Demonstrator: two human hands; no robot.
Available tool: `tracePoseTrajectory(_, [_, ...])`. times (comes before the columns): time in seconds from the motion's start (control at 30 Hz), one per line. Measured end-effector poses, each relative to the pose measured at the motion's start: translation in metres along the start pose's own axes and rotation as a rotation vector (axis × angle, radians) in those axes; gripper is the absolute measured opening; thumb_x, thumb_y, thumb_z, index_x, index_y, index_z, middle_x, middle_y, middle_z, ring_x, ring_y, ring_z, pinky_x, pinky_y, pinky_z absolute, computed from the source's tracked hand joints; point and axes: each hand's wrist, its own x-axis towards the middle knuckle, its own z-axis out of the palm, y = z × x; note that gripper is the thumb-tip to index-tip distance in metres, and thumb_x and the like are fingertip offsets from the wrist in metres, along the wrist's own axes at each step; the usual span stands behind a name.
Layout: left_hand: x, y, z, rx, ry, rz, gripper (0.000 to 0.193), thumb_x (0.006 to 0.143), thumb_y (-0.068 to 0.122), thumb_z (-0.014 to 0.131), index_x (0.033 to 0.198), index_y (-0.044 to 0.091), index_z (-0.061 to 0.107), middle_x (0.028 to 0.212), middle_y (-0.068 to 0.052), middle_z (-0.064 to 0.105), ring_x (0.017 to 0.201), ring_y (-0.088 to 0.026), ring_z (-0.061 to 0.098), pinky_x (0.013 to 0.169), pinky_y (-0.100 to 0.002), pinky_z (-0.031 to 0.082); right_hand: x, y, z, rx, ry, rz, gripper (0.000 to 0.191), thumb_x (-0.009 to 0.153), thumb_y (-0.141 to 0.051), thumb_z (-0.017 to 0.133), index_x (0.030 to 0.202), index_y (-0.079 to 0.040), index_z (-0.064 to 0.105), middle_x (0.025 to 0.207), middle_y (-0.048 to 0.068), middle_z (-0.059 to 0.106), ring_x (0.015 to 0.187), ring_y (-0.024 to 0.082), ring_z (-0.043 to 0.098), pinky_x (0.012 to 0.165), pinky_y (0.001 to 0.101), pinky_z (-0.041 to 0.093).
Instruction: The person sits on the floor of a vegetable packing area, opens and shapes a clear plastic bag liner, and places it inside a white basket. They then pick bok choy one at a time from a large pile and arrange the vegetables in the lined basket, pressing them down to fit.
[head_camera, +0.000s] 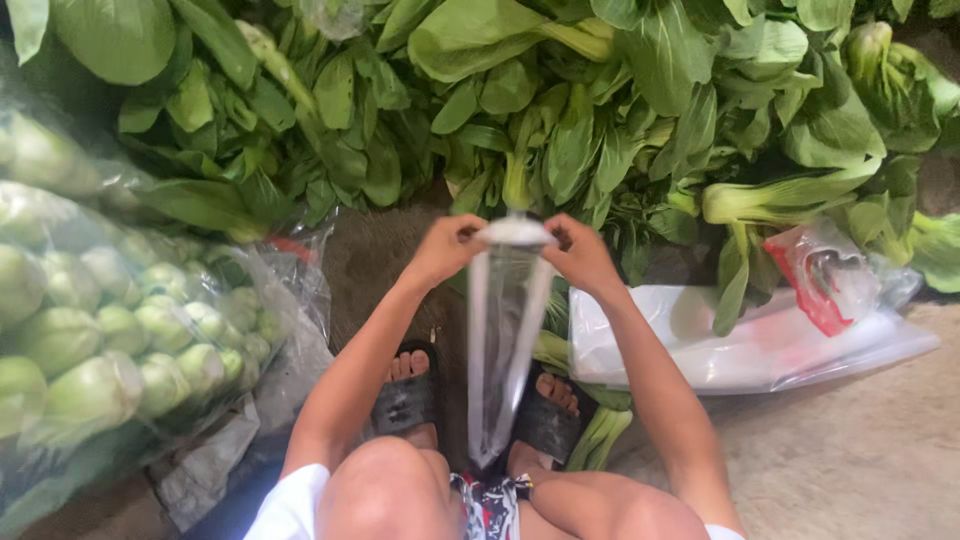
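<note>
Both-handed: left hand (447, 247), right hand (580, 252) pinch clear bag (505, 330) mouth, greens (560, 110) close ahead.

Bare concrete floor (860, 450), heap of loose leafy greens (600, 120) on it, big clear sack of packed greens (110, 330), flat stack of plastic bags (740, 350), two sandalled feet (410, 390)

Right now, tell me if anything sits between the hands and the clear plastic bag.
Nothing visible does. The left hand and right hand both already pinch the top of the clear plastic bag, which hangs down between the knees.
</note>
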Motion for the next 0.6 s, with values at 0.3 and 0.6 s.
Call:
tracePoseTrajectory(0.3, [-0.026,-0.055,-0.001,0.276,0.054,0.159,0.033,0.073,0.003,0.076,0.102,0.003,0.061,0.086,-0.01,0.066,0.078,-0.025,0.065,0.071,-0.038,0.051,-0.037,0.066,0.005,-0.124,-0.018,-0.032,0.032,0.084,-0.016,0.081,0.105,-0.005,0.059,0.08,0.004,0.061,0.068,0.01,0.054,0.06,0.028,0.046])
tracePoseTrajectory(0.6, [-0.052,-0.023,-0.032,0.365,-0.356,-0.091,0.045,0.083,0.042,0.08,0.111,0.008,0.077,0.093,-0.008,0.076,0.084,-0.018,0.062,0.074,-0.033,0.05,-0.06,0.058,-0.002,0.129,-0.216,0.013,0.032,0.082,-0.02,0.082,0.109,-0.007,0.07,0.093,-0.001,0.071,0.082,0.006,0.064,0.071,0.0259,0.054])
